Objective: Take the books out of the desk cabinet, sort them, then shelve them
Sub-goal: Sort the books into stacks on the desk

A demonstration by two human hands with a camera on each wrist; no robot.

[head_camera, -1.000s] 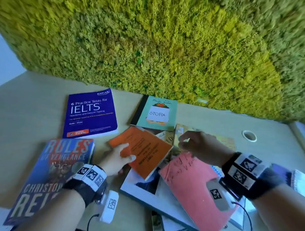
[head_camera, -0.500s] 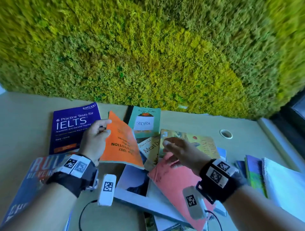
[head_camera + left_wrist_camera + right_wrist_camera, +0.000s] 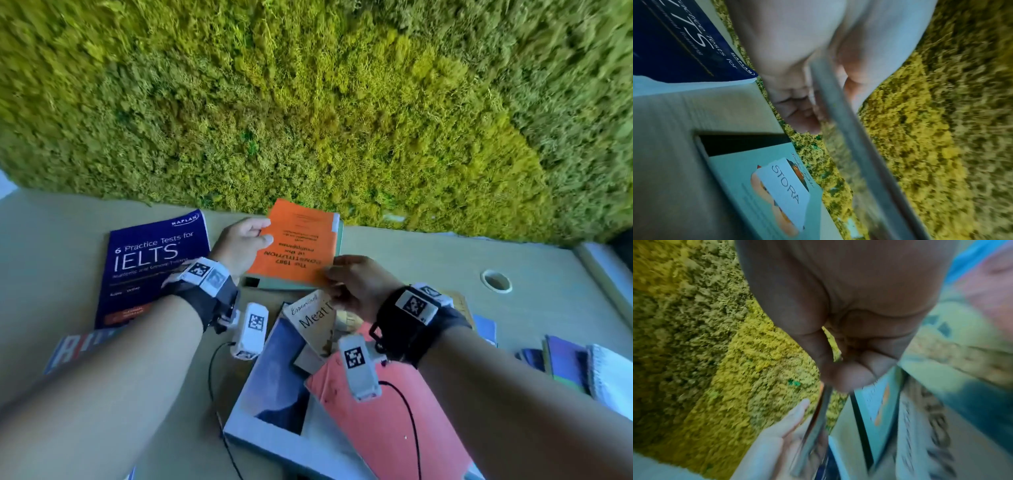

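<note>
A thin orange booklet (image 3: 298, 246) hovers tilted over the teal STORA book (image 3: 339, 236) at the back of the desk. My left hand (image 3: 265, 233) pinches the booklet's left edge between thumb and fingers. My right hand (image 3: 330, 274) pinches its near right corner. In the left wrist view the left hand (image 3: 816, 113) grips the booklet (image 3: 859, 146) seen edge-on, with the STORA book (image 3: 777, 186) lying flat below. The right wrist view shows the right hand (image 3: 846, 379) at the booklet's edge (image 3: 818, 426).
A blue IELTS book (image 3: 154, 263) lies left, a Rules of Vengeance book (image 3: 78, 346) nearer. A loose pile in front holds a Meat book (image 3: 315, 318), a pink folder (image 3: 387, 421) and a large blue-white book (image 3: 274, 394). Notebooks (image 3: 565, 363) sit right. A moss wall (image 3: 308, 102) backs the desk (image 3: 428, 267).
My left hand lifted the orange booklet off the pile and carried it back over the STORA book. My right hand left the pile and took the booklet's near corner.
</note>
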